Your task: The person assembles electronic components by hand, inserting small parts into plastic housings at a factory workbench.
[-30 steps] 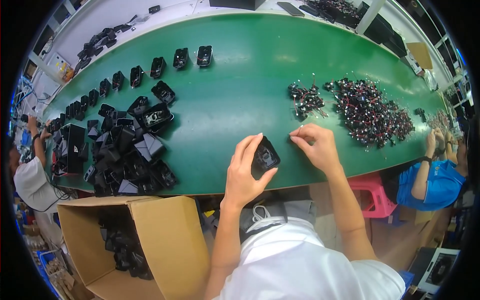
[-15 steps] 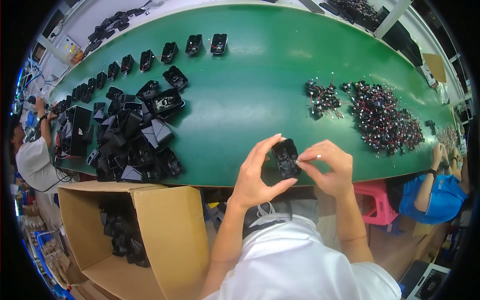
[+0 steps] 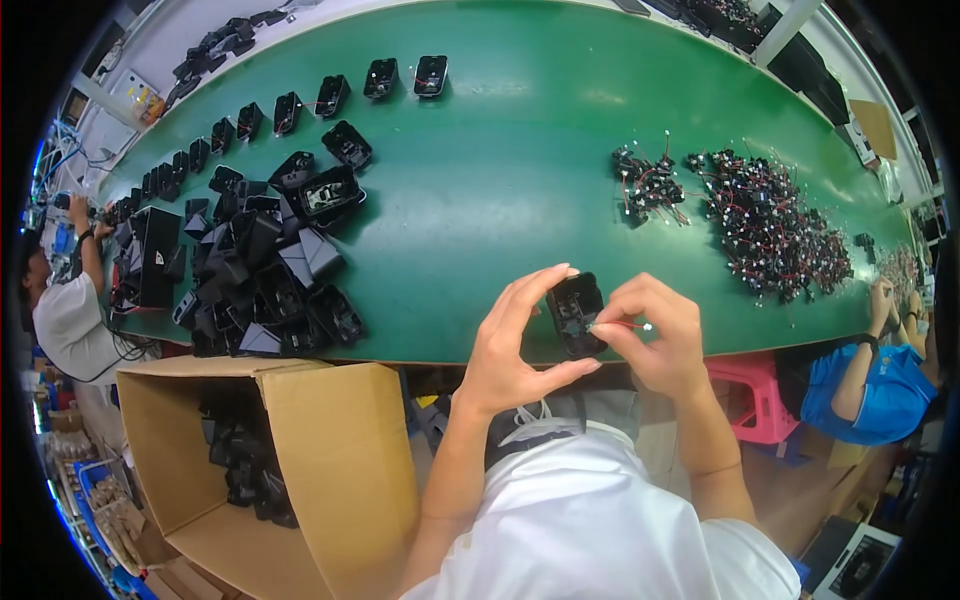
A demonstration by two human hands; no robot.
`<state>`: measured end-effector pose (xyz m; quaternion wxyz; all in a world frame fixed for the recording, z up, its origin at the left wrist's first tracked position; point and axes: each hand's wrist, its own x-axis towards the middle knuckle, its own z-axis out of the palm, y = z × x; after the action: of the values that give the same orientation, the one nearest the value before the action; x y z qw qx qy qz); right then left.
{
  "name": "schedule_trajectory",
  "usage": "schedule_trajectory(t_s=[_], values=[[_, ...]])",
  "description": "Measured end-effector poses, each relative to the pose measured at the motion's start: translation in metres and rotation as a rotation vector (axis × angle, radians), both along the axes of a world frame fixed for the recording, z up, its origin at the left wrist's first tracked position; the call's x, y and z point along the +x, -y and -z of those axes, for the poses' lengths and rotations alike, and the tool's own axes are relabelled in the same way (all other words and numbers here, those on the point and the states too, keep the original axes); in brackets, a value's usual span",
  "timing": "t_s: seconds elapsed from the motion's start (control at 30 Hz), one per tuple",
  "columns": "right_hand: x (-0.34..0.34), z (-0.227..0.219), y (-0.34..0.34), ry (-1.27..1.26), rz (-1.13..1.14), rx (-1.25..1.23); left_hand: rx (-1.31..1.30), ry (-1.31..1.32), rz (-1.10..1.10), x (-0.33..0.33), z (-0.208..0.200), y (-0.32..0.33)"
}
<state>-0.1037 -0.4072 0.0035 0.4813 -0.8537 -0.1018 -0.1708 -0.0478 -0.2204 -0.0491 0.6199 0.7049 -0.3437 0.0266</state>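
My left hand (image 3: 503, 345) grips a black plastic housing (image 3: 573, 300) by its side, thumb near the bottom end and fingers at the top. The housing's open face, with moulded parts inside, is turned up toward me. My right hand (image 3: 662, 338) is closed in a pinch over the housing's right side. From between its fingers a thin red wire (image 3: 628, 323) with a small white plug sticks out to the right. What sits at the wire's other end is hidden by the fingertips. Both hands are just above the table's near edge.
Black housings (image 3: 270, 260) lie heaped at left; others stand in a row (image 3: 332, 95) behind. Wired parts form a big pile (image 3: 775, 230) and a small one (image 3: 648, 187) at right. A cardboard box (image 3: 350, 470) stands below the green table (image 3: 480, 200). Co-workers sit at both sides.
More of the red wire and its white plug now shows beyond my right hand's fingers. The housing stays in my left hand, almost in place. The whole view has shifted slightly.
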Motion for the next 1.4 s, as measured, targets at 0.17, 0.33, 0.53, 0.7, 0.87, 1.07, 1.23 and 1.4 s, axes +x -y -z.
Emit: schedule_trajectory(t_s=[0.17,0.33,0.53,0.7,0.87,1.07,1.23,1.4], values=[[-0.005,0.005,-0.01,-0.044,0.024,0.034,-0.02,-0.036,0.005,0.0,0.001,-0.002],[-0.01,0.005,-0.019,-0.085,0.044,0.053,-0.085,-0.124,0.033,0.0,0.007,-0.008],[-0.015,0.028,-0.028,-0.162,0.092,0.346,-0.003,0.006,-0.029,0.003,-0.002,-0.007],[-0.016,0.026,-0.042,-0.231,0.118,0.556,-0.076,-0.01,0.028,0.002,0.003,-0.007],[-0.019,0.037,-0.055,-0.138,0.255,0.647,-0.14,-0.006,0.026,0.0,0.013,-0.001],[-0.021,0.02,-0.035,-0.278,0.074,0.448,-0.082,0.011,0.111,0.005,0.007,-0.01],[-0.025,0.012,-0.025,-0.386,0.032,0.483,-0.066,-0.053,0.168,0.003,0.004,-0.006],[-0.028,0.01,-0.024,-0.365,0.054,0.467,-0.074,-0.074,0.144,-0.002,0.003,0.001]])
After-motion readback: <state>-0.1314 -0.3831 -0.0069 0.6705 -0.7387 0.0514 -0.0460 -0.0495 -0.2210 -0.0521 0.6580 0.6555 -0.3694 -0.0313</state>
